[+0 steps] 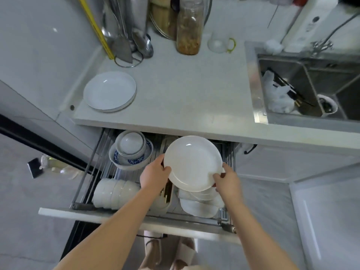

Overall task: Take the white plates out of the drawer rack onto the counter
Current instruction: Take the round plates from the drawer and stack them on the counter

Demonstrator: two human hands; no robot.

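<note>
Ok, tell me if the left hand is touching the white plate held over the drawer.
Touching. In the head view the left hand grips the left rim of the white plate, thumb lying over its edge, while the right hand holds the opposite rim.

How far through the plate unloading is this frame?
Partway. Done: a small stack of white plates already sits on the counter. In hand: the left hand and right hand grip another white plate by its rim, above the drawer rack. Left: more white dishes remain in the rack beneath it; how many are plates is unclear.
</note>
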